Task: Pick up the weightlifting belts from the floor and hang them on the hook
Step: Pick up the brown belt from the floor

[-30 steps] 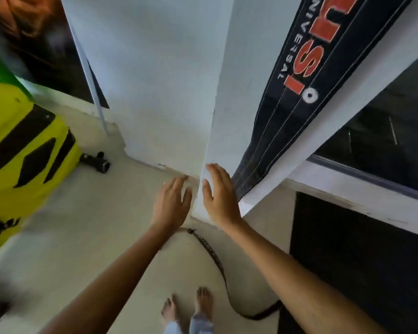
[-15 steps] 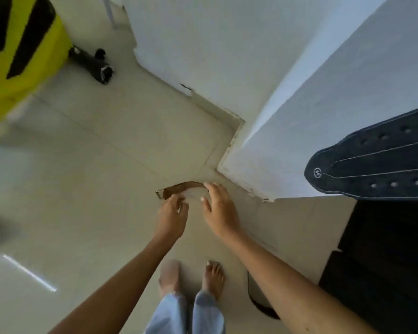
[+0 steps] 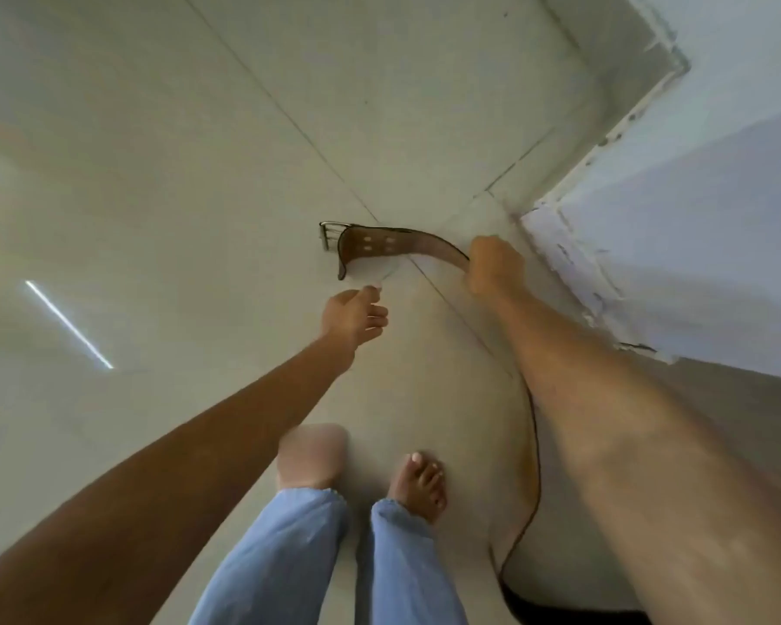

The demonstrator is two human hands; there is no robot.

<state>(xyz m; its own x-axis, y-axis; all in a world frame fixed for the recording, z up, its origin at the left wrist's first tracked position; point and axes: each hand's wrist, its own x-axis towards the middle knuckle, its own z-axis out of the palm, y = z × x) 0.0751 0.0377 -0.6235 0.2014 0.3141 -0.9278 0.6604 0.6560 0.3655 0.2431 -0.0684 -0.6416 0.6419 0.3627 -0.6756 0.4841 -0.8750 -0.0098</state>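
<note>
A brown leather weightlifting belt (image 3: 393, 245) with a metal buckle (image 3: 330, 234) at its left end lies on edge on the pale tiled floor. My right hand (image 3: 492, 266) is closed around the belt's right part, close to the white wall corner. The belt's remaining length runs under my right forearm and curves down to the lower right. My left hand (image 3: 355, 315) hovers just below the buckle end with fingers loosely curled, holding nothing. The hook is out of view.
A white wall corner (image 3: 650, 245) with a chipped base juts in at the right. My bare feet (image 3: 418, 484) and light blue trouser legs (image 3: 298, 557) stand below the hands. Pale floor tiles (image 3: 154, 151) spread to the left.
The view tipped down to the floor; the hanging black belt and the yellow object left the frame. My right hand reached down and closed on the brown belt. My left hand moved down beside it.
</note>
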